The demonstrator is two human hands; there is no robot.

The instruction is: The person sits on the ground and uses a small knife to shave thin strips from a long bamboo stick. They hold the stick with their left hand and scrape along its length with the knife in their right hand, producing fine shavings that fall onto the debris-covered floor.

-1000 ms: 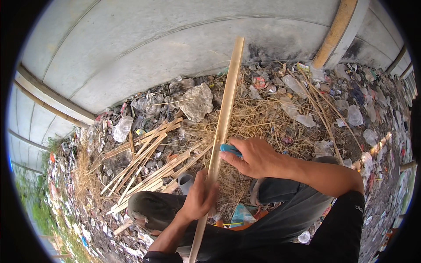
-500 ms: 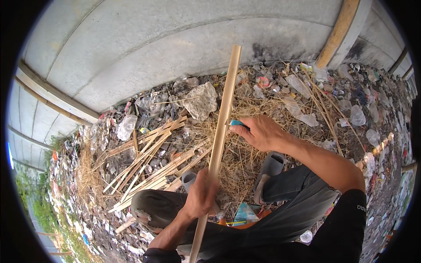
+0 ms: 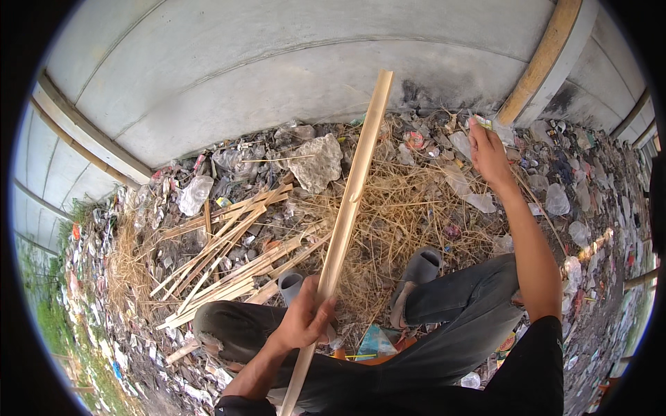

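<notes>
My left hand (image 3: 303,315) is wrapped round the lower part of a long split bamboo strip (image 3: 361,163). The strip slants up and away from my lap, its pale hollow side facing up, with a node ridge near the middle. Out to the right of the bamboo, my raised right hand (image 3: 489,154) is closed, with a thin pale tip sticking up past the thumb. This appears to be the blade of the turquoise-handled utility knife; its handle is hidden in the fist. The knife is apart from the bamboo.
Several cut bamboo strips (image 3: 236,267) lie piled to the left, near a rough stone chunk (image 3: 318,163). Dry shavings (image 3: 416,201) and scattered litter cover the ground before my grey shoes (image 3: 424,265). A concrete wall (image 3: 277,83) and a bamboo post (image 3: 540,62) stand beyond.
My right hand has swung away from the bamboo, up and to the right, with the knife. My left hand keeps its hold, and the strip has shifted slightly.
</notes>
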